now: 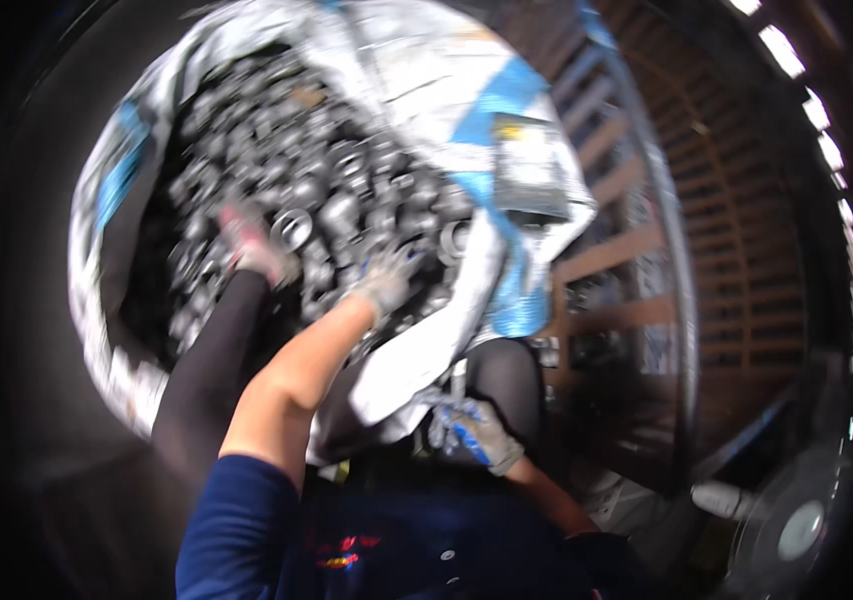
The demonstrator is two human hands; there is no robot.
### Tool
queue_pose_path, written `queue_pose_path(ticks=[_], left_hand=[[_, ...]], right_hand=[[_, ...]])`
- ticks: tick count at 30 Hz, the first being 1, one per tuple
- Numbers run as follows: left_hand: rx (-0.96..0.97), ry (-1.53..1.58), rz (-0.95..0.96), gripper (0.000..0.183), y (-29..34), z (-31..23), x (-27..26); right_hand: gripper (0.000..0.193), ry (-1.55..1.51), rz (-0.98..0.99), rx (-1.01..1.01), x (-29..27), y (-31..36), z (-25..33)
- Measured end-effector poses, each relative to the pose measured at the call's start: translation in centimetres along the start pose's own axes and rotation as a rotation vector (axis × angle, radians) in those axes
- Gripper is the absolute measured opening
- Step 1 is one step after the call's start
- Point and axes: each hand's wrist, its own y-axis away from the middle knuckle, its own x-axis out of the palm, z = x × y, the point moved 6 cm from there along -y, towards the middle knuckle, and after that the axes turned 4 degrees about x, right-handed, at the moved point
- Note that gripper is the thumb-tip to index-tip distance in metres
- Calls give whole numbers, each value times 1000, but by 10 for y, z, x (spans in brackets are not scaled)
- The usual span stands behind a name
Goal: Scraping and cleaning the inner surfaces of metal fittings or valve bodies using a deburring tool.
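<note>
My left hand point(387, 281), in a pale glove with blue marks, reaches down onto a heap of grey metal pipe fittings point(342, 212). Its fingers are spread over the pieces, and no piece is clearly held. The fittings fill a large white woven bulk bag point(427, 350) with blue stripes. Close to my body, beside the bag's near edge, my right hand point(487, 435) wears a similar blue-stained glove. Its fingers are bent around something greyish, too blurred to name. A pinkish-white shoe point(252, 240) on a dark-clad leg rests on the fittings, left of my left hand.
A document pouch point(530, 168) is attached to the bag's right side. Beyond it stands a brown slatted rack point(612, 250) with a grey metal post point(677, 260). A round fan-like object point(800, 530) is at the lower right. My dark-clad knee point(507, 385) is by the bag's edge.
</note>
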Motion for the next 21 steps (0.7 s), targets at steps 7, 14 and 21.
queue_pose_path(ticks=[7,14,21], left_hand=[[71,-530,-23,50,5,84,88],[185,-288,-153,36,40,64,-12],[123,183,-470,29,115,122,-49]], right_hand=[[38,-56,174,-25,5,-26,-28],[41,60,36,-47,-1,-28,-25],[29,-21,-60,-37,0,-25,-13]])
